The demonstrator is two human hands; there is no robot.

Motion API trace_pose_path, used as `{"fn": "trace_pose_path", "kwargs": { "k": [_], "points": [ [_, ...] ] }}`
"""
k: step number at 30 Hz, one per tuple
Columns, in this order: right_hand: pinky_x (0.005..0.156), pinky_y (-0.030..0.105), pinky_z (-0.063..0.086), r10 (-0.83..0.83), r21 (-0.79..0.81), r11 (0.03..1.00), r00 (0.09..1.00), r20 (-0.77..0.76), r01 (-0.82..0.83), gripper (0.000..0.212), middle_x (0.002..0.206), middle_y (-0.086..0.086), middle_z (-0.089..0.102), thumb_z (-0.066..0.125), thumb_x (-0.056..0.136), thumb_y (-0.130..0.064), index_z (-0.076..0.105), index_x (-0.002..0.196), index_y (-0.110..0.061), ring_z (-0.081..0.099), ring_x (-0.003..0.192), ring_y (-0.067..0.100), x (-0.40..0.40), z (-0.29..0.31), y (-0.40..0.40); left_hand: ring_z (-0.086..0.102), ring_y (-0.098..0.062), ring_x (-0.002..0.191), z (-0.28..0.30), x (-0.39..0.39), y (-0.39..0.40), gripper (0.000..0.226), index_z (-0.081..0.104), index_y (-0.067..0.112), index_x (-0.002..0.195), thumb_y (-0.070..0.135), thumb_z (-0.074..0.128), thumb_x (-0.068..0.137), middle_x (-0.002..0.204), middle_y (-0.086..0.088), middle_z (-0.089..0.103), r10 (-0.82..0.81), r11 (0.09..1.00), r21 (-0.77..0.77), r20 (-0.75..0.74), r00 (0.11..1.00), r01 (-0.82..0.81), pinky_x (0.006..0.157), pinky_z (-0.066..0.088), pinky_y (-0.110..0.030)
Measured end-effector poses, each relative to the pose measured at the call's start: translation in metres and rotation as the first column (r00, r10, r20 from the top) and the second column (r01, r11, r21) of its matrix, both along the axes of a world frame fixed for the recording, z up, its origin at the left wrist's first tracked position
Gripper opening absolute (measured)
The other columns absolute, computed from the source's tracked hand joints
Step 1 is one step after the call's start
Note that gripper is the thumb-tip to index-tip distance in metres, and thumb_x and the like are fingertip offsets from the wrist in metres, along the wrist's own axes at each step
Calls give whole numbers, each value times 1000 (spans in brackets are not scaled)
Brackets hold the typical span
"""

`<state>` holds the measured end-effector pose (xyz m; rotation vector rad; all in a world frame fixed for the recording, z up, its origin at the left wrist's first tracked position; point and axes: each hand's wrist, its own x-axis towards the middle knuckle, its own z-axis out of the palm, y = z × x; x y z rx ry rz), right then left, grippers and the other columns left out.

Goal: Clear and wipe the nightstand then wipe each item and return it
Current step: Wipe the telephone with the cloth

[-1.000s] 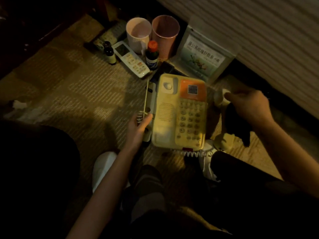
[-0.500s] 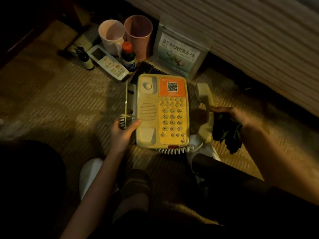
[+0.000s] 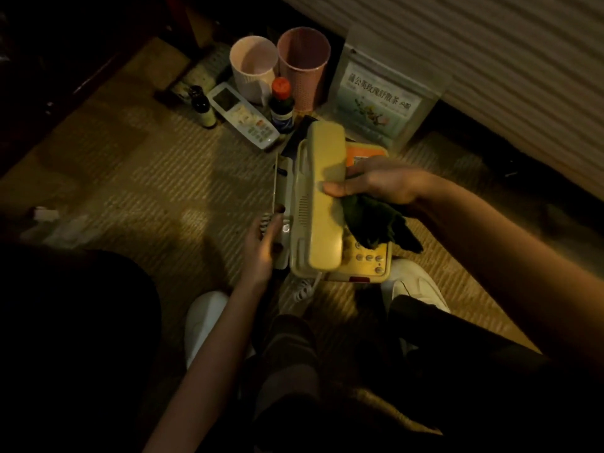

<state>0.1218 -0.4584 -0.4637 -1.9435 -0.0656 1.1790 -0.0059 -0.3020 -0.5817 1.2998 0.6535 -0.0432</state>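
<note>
A cream desk telephone [image 3: 367, 261] with an orange label lies on the carpet between my knees. My right hand [image 3: 376, 183] grips its handset [image 3: 325, 197] and a dark cloth [image 3: 376, 223] together, holding the handset lengthwise over the cradle on the phone's left side. The cloth hangs over the keypad. My left hand [image 3: 261, 246] holds the phone's left edge, fingers against the base beside the coiled cord [image 3: 302, 287].
Behind the phone on the carpet stand a white mug [image 3: 251, 68], a pink cup [image 3: 302, 63], an orange-capped bottle [image 3: 281, 104], a small dark bottle [image 3: 202, 107], a white remote [image 3: 243, 116] and a printed pouch [image 3: 379, 103]. The bed side [image 3: 490, 44] rises at right. White shoes [image 3: 415, 286] flank the phone.
My right hand has brought the handset and cloth from the phone's right side up and over onto the cradle. The left hand has stayed on the phone's left edge.
</note>
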Motion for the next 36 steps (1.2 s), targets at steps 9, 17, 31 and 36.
{"fn": "trace_pose_path", "kwargs": {
  "k": [9, 17, 31, 36],
  "points": [
    [71, 28, 51, -135, -182, 974, 991, 11, 135, 46, 104, 4, 64, 75, 75, -34, 62, 113, -10, 62, 90, 19, -5, -22, 30, 64, -3, 86, -2, 1, 4, 40, 51, 3, 122, 17, 64, 86, 100, 0, 64, -81, 992, 99, 46, 996, 76, 74, 50, -16],
    [63, 28, 43, -312, -205, 927, 949, 48, 315, 35, 93, 2, 60, 70, 80, -34, 62, 107, -12, 55, 83, 18, -24, -30, 27, 66, -4, 89, 0, 0, 2, 64, 50, 12, 122, 25, 77, 66, 104, -2, 65, -99, 992, 89, 41, 994, 95, 74, 53, -20],
    [62, 34, 50, -609, -44, 790, 775, -168, 611, 47, 100, 13, 61, 53, 91, -44, 47, 121, -8, 62, 82, 27, 18, 6, -18, 54, -19, 115, 24, 14, 13, 79, 44, 30, 122, 65, 72, 57, 130, -3, 53, -228, 948, 182, -182, 956, 261, 92, 47, -37],
    [82, 27, 54, -608, 176, 792, 731, 310, 584, 51, 114, 3, 54, 68, 84, -16, 43, 127, -10, 58, 99, 17, 51, -10, -16, 41, -25, 126, 34, 47, 1, 107, 22, 20, 139, 80, 62, 60, 142, -8, 34, -177, 813, 507, -255, 950, 288, 100, 40, -43]
  ]
}}
